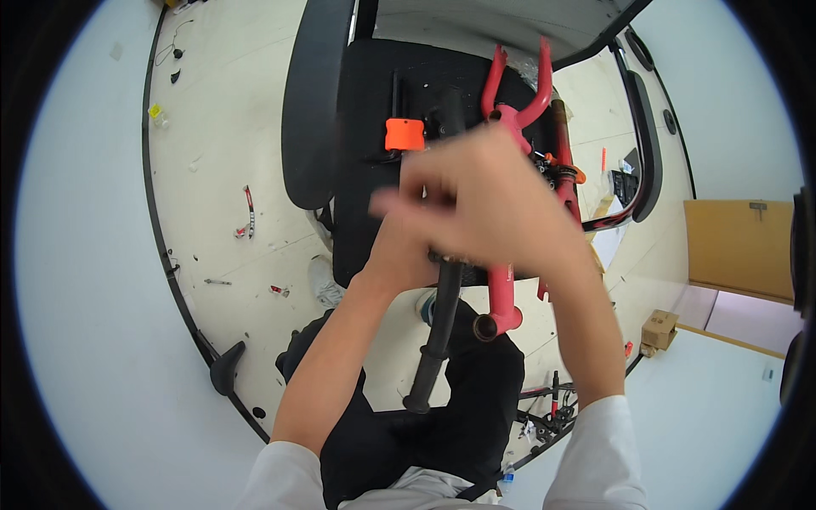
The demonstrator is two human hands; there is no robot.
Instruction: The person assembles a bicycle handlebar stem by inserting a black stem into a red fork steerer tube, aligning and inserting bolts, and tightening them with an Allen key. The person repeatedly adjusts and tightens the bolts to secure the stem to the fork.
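A black bicycle handlebar [444,306] with a grip on its near end slants over my knees and the front of a black chair seat [361,183]. Around its middle is my left hand [401,253], closed, with its fingers partly hidden. Just above it, my right hand [480,200] is smeared by motion, its fingers bent; whether they hold anything does not show. To the right lie a pink bicycle frame [502,293] and a pink fork [534,109], its prongs pointing away. An orange rectangular piece [405,134] sits on the seat beyond my hands.
Chair armrests [313,110] flank the seat on the left and right. Several small parts, including a red-and-black tool [249,212], are scattered on the floor. A black saddle [227,368] is by the left wall, and a cardboard box [659,328] stands at right.
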